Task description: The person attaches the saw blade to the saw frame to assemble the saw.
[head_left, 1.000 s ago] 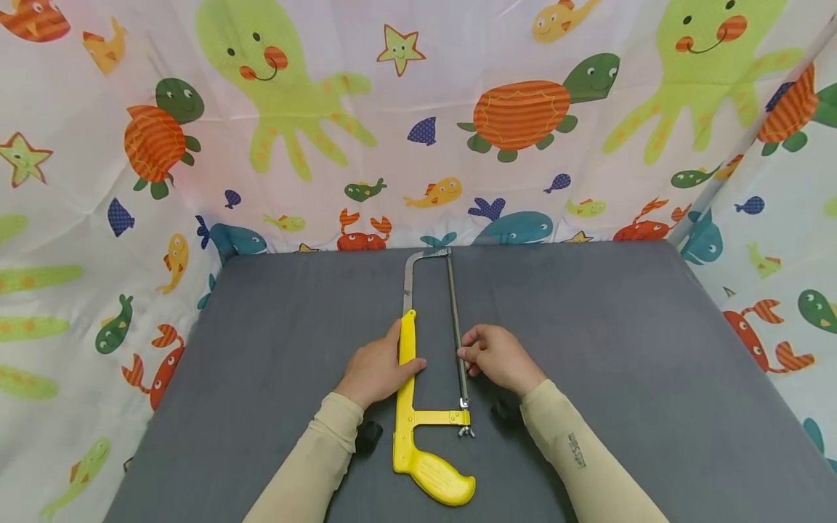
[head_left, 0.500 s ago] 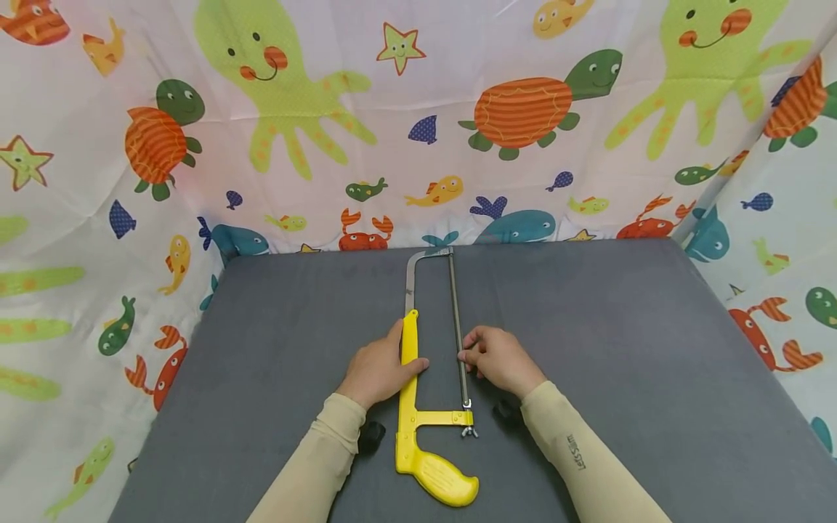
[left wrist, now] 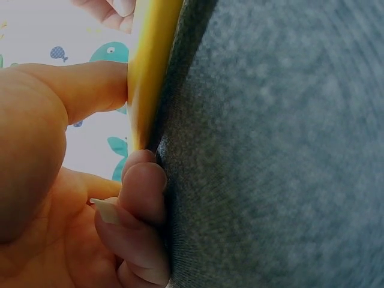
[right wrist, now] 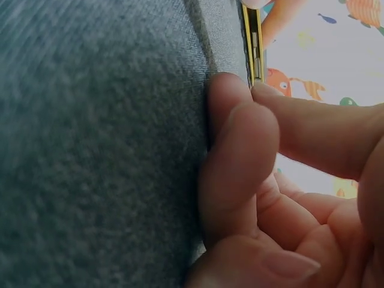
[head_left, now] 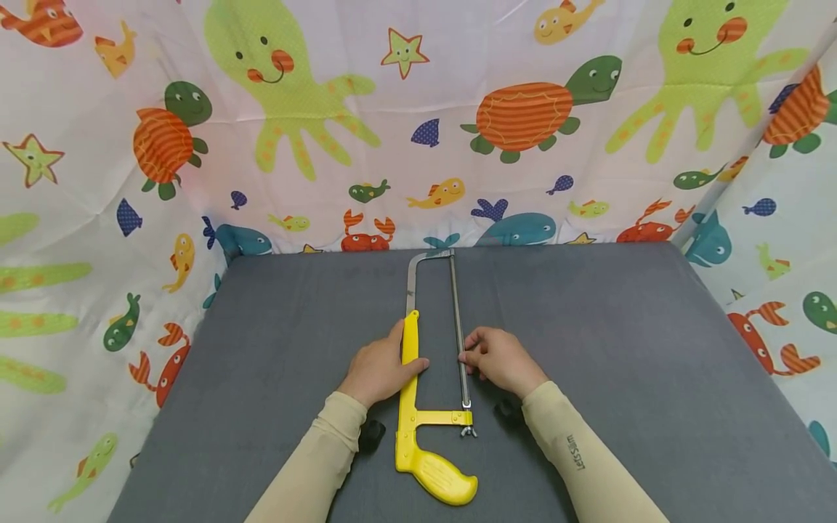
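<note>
A hacksaw with a yellow frame and handle [head_left: 439, 478] lies flat on the grey table, its grip toward me. My left hand [head_left: 379, 369] holds the yellow frame bar [head_left: 408, 396], thumb across its top and fingers along its outer side. In the left wrist view the thumb [left wrist: 96, 90] presses on the yellow bar [left wrist: 153, 66]. On the other side, my right hand [head_left: 502, 357] pinches the thin blade [head_left: 456, 305] between thumb and fingers. The right wrist view shows curled fingers [right wrist: 240, 162] against the cloth; they hide part of the blade. A wing nut [head_left: 468, 431] sits at the blade's near end.
Grey cloth covers the table [head_left: 621, 312]. A curtain [head_left: 314, 203] printed with sea animals hangs behind it and along both sides. Dark objects, the wrist cameras, show beneath the left wrist [head_left: 371, 437] and the right wrist [head_left: 507, 412].
</note>
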Motion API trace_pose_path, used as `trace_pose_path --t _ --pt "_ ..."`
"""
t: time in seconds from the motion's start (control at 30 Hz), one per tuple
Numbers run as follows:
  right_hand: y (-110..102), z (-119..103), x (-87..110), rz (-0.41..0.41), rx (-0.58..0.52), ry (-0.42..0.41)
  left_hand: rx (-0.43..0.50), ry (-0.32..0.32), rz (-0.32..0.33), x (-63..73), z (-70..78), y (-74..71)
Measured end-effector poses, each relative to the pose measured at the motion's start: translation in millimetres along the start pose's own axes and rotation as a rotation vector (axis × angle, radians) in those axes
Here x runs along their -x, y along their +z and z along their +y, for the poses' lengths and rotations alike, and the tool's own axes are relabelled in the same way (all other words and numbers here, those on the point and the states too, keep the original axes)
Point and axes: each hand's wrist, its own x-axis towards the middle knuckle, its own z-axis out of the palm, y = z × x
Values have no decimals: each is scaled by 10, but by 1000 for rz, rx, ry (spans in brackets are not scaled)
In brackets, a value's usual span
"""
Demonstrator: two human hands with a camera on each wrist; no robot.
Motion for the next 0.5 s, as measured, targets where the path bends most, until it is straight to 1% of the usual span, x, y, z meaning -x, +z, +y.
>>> trace_pose_path --t 0.23,0.5 --pt "5 -7 -3 6 23 44 3 4 -2 7 -1 -14" --pt "7 31 5 4 29 27 -2 1 -5 14 10 -1"
